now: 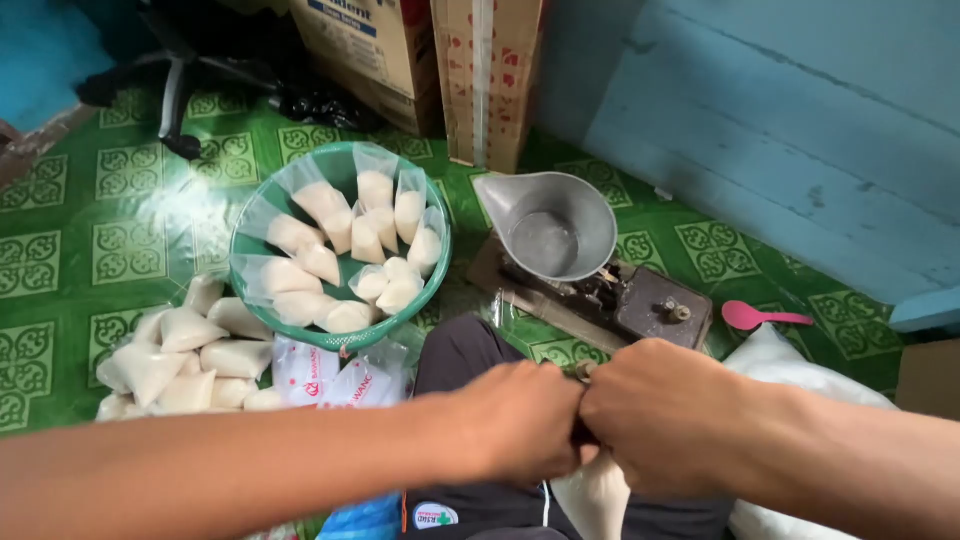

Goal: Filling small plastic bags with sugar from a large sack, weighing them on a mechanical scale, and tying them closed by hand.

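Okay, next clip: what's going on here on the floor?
A person sits on a green patterned floor mat, with the left hand and right hand pressed together at the neck of a small clear bag of white grains. A green basket ahead holds open filled bags; closed bags are piled left of it. A balance scale with a metal scoop pan and a pink spoon sit to the right.

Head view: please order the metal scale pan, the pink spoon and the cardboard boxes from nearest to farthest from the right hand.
Measured from the right hand:
1. Metal scale pan, just beyond the hand, on the weighing scale.
2. Pink spoon, on the green floor to the right. It lies about as close as the pan, so these two are too close to call.
3. Cardboard boxes, clearly farthest, at the top against the wall.
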